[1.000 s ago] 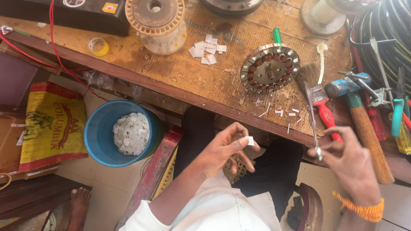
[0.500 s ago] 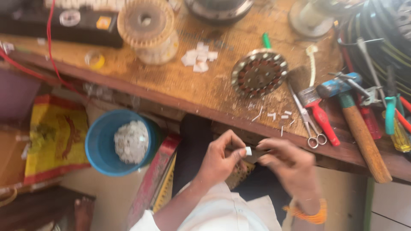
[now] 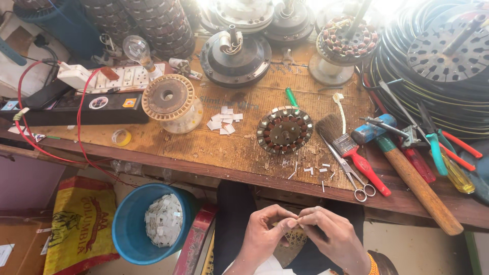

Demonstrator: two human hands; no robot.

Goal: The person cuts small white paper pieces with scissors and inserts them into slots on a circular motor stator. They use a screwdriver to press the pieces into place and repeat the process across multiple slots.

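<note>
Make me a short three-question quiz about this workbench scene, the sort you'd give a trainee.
1. True or false: the scissors lie on the bench, held by neither hand.
2. What fills the blue bucket under the bench? A) water B) small white paper pieces C) screws
3. Where are the left hand and the right hand relative to the bench's front edge?

Key
1. True: they lie beside the red-handled brush.
2. B.
3. Both are below the edge, over the person's lap, fingertips meeting around something too small to identify. The round slotted stator stays untouched on the wooden bench.
</note>
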